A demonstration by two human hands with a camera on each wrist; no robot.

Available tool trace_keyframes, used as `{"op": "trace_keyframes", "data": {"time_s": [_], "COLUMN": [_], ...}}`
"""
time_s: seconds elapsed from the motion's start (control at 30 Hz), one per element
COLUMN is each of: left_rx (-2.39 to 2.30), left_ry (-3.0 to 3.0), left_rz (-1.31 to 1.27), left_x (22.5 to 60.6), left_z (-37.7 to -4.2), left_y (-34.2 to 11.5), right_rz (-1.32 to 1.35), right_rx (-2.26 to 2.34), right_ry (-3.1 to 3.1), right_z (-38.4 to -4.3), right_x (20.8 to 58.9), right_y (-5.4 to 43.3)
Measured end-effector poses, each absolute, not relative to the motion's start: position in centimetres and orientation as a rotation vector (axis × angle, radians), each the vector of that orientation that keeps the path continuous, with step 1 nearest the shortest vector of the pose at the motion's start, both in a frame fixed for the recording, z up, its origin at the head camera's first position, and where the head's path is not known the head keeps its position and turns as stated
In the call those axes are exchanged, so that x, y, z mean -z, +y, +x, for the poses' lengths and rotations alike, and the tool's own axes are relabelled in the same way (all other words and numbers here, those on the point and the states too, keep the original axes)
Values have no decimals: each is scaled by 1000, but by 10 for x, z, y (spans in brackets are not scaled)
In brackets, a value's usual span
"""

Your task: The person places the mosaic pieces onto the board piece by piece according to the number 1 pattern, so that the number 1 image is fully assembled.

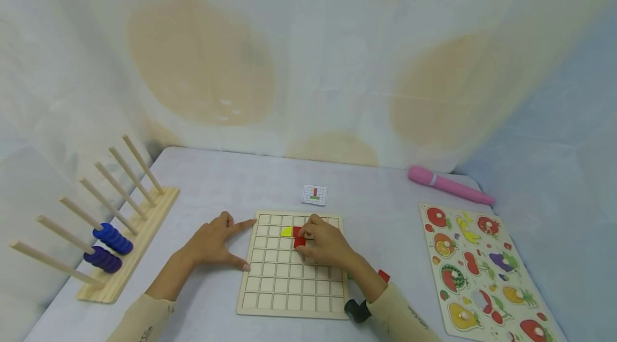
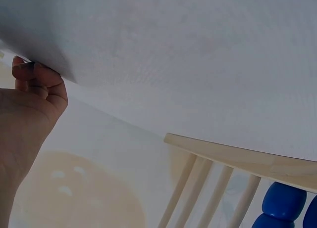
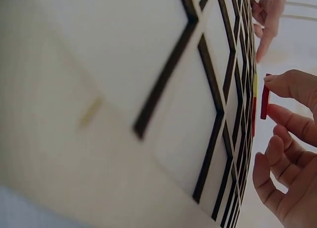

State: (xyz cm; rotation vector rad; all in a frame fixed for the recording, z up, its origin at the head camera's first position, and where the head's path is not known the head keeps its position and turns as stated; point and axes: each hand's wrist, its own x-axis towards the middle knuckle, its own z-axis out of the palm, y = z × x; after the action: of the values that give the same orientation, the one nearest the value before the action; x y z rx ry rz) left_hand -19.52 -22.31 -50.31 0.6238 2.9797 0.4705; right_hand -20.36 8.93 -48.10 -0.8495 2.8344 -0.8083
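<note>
On the table lies a wooden grid board (image 1: 275, 284) with a yellow tile (image 1: 286, 232) and, right beside it, a red tile (image 1: 296, 232) in its upper middle. My right hand (image 1: 329, 243) is over the board, pinching another red tile (image 3: 265, 97) between thumb and index finger. In the right wrist view this tile stands on edge, a small gap off the board. At the board's left side, my left hand (image 1: 212, 241) has thumb and index finger spread wide, their tips at the edge. The left wrist view shows only part of that hand, fingers bent.
A small printed pattern card (image 1: 315, 195) lies behind the board. To the left stands a wooden peg rack (image 1: 164, 197) with blue and purple beads. Rightward are a fruit puzzle board (image 1: 436, 272) and a pink marker (image 1: 450, 185). A black object (image 1: 356, 311) and red piece (image 1: 384, 276) lie by my right forearm.
</note>
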Motion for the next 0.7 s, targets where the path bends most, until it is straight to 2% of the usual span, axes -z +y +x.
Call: {"op": "trace_keyframes", "data": {"time_s": [0.7], "left_rx": [-473], "left_ry": [2971], "left_rz": [614], "left_x": [502], "left_z": [-195], "left_y": [-222], "right_rz": [-881], "right_rx": [681], "right_ry": [2876], "right_z": [-205], "right_x": [482], "right_y": [83]}}
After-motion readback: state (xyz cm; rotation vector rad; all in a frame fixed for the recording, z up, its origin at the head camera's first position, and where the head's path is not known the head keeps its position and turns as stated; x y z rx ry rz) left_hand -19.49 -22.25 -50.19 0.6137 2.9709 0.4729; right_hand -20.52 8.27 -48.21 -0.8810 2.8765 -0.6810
